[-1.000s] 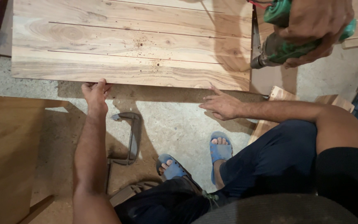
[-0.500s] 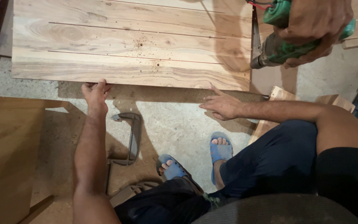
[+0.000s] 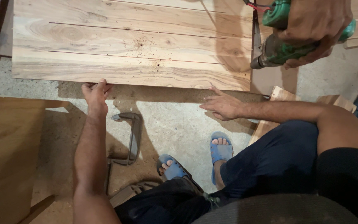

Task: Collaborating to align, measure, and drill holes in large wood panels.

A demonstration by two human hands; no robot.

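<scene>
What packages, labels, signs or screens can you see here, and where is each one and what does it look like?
None: no package, label, sign or screen is in view.
What shows instead: a pale wooden panel on the floor, a green power drill at upper right held by another person's hand, and a metal clamp lying on the floor.
</scene>
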